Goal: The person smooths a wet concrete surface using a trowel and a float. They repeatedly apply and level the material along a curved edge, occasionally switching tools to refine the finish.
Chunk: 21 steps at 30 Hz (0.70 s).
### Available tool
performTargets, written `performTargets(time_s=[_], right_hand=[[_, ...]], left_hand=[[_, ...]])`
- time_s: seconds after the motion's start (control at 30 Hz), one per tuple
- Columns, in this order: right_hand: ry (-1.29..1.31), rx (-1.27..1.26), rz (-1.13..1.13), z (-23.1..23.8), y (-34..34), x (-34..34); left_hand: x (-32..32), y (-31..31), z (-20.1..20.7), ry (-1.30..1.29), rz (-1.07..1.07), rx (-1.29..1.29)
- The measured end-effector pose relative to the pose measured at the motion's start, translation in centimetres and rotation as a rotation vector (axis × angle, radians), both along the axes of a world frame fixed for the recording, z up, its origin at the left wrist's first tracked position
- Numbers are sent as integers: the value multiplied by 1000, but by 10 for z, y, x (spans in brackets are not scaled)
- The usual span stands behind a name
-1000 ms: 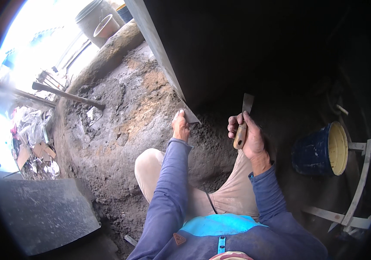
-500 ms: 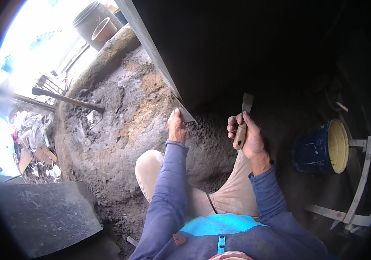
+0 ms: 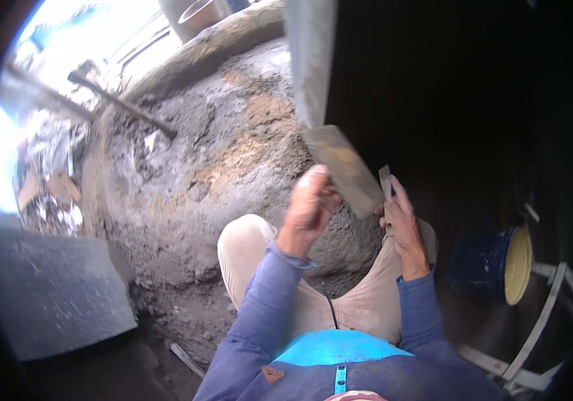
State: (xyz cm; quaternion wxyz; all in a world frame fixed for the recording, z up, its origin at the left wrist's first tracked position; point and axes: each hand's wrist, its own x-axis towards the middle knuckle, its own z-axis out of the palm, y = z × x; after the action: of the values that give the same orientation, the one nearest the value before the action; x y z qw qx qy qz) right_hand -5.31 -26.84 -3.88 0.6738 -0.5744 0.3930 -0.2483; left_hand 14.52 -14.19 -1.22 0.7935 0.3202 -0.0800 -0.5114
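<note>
Ochre-patched grey blade, navy bucket

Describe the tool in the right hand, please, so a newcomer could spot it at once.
From the pale trousers, go up to the right hand. It grips the scraper, whose blade is far narrower than the broad plate in the left hand.

The left hand, earlier by the right edge of the mud, has swung closer to the right hand, bringing the plate round so its broad face shows, one end just beside the scraper, whose blade now looks narrower.
</note>
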Motion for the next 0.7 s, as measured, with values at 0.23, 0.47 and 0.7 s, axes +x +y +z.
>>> performTargets(time_s=[0.23,0.47,0.7], right_hand=[[-455,449,218,8,-7,-49],[-560,747,217,23,3,-53],[-700,765,527,29,-9,-52]], left_hand=[[-54,-16,21,-158,-351,-175],[-48,-1,39,-760,-94,-152],[-48,14,72,-1285,268,206]])
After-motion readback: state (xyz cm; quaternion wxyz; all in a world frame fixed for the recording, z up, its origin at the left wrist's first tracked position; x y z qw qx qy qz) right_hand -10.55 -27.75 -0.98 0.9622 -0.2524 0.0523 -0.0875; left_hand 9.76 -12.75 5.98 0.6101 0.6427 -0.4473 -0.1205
